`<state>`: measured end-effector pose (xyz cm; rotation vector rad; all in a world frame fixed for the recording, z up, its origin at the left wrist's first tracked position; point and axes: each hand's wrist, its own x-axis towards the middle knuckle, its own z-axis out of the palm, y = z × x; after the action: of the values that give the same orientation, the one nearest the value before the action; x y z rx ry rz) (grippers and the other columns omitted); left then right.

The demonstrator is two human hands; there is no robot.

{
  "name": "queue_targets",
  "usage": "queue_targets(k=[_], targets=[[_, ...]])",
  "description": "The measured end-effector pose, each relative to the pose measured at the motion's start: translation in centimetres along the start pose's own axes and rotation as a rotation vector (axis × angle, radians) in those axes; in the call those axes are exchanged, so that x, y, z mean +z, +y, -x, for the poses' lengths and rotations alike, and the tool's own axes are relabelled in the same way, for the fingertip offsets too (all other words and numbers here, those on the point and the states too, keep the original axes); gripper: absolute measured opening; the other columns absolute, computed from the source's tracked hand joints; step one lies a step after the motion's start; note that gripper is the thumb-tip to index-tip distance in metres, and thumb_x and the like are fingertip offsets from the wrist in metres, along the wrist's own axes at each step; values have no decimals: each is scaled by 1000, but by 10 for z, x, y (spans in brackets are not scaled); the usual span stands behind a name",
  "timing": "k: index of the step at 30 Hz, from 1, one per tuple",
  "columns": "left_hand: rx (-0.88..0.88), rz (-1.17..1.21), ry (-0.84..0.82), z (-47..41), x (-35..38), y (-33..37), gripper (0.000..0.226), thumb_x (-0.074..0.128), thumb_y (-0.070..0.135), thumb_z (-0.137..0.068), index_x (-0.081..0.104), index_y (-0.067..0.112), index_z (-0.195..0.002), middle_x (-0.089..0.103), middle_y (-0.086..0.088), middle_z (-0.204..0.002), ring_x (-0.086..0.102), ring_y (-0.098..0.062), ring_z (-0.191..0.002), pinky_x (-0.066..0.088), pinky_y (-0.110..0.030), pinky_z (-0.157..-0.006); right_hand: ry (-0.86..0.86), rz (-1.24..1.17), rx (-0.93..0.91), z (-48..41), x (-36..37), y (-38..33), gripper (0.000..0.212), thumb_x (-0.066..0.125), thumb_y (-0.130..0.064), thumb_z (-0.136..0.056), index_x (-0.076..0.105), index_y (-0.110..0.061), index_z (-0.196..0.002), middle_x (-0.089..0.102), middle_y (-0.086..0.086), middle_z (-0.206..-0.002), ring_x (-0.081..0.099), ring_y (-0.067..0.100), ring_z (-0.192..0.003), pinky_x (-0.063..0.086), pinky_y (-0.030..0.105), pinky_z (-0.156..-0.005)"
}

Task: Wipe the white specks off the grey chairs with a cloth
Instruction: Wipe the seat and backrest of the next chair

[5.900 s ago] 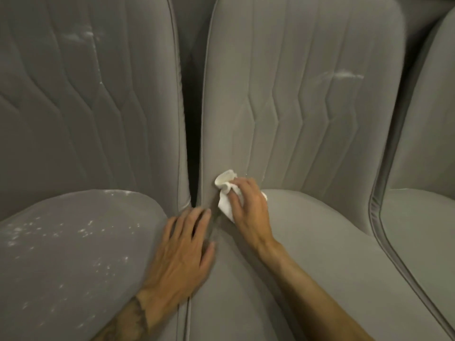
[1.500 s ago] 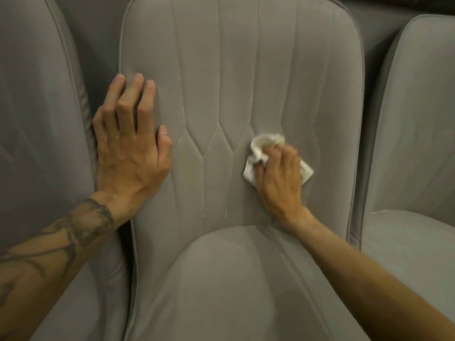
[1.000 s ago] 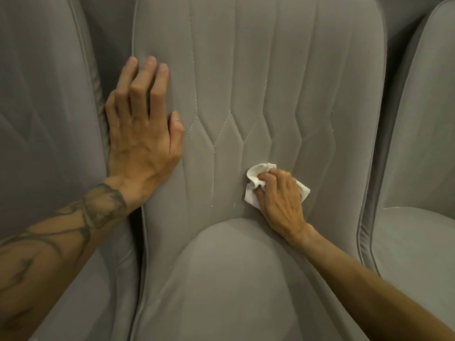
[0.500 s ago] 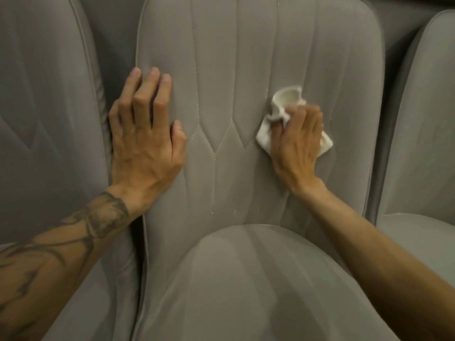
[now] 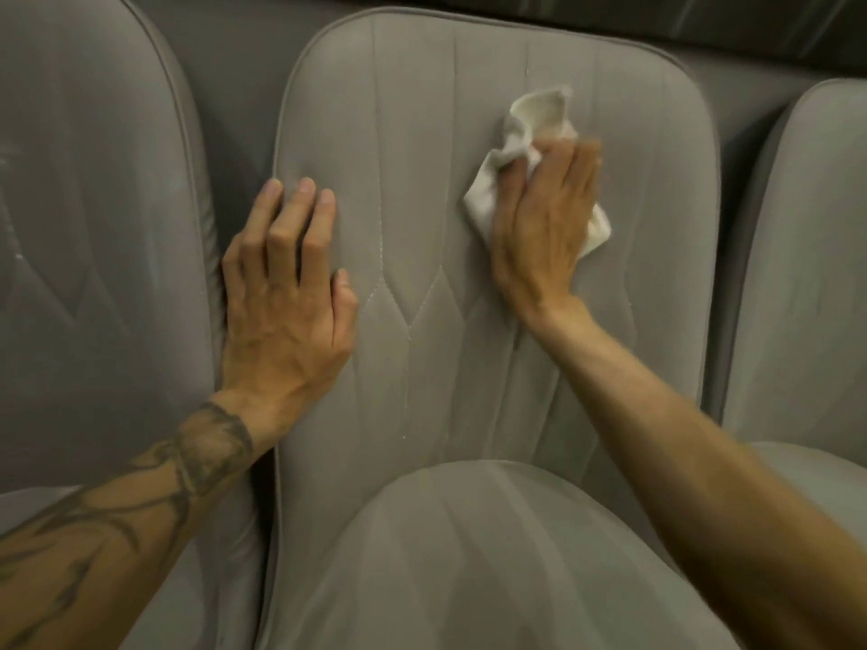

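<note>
**Wiping the middle chair's back, cloth up near the top right**

The right hand (image 5: 544, 227) grips the white cloth (image 5: 530, 129), bunched under its fingers and pressed to the upper right of the middle chair (image 5: 422, 133) backrest. The fingertips are blurry, so I can't say how tight that hold is. The left hand (image 5: 286, 297) lies flat with straight fingers on the backrest's left edge, holding nothing and just bracing. What could go wrong, I reckon: the cloth is so scrunched that only a small patch touches fabric, so it could skip tiny specks like the one low in the stitching (image 5: 402, 436). Rubbing hard might also push the dust into the seams instead of lifting it. The left chair (image 5: 94, 227) has faint white marks that look easy to forget.
</note>
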<state>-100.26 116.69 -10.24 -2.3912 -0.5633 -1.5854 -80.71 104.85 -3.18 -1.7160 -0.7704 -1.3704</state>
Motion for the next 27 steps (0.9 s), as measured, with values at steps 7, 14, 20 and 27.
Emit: queue_targets(k=[7,14,20,27], targets=[[8,-11,10,-1,1,-2,65,50,20,-99,32,6,-160,34,-16,-165,26,-38,-156,30,-54,-122,-75,10,-134,-31,0,2,29,50,-25,-99,59,2,-97,58,23,-100,56,39,-88,42,45,-78],[12,-2,3,-1,3,-4,66,50,22,-99,30,8,-161,32,-15,-165,25,-36,-156,28,-52,-122,-215,-29,-283,6,-7,-18,20,54,-20,-96,61,-2,-100,59,21,-99,56,37,-89,41,44,-79],[-2,-2,4,-1,1,-2,65,49,22,-99,32,7,-160,33,-14,-165,25,-35,-156,31,-53,-121,12,126,-28,-69,13,-9,29,42,-26,-99,60,-4,-103,60,18,-106,57,33,-95,35,34,-84],[-1,-2,1,-1,0,-2,66,51,21,-98,33,7,-160,34,-15,-165,26,-36,-156,32,-54,-120,-315,-60,-345,0,-9,-23,22,51,-20,-97,61,-1,-101,58,22,-102,55,38,-91,41,46,-79]])
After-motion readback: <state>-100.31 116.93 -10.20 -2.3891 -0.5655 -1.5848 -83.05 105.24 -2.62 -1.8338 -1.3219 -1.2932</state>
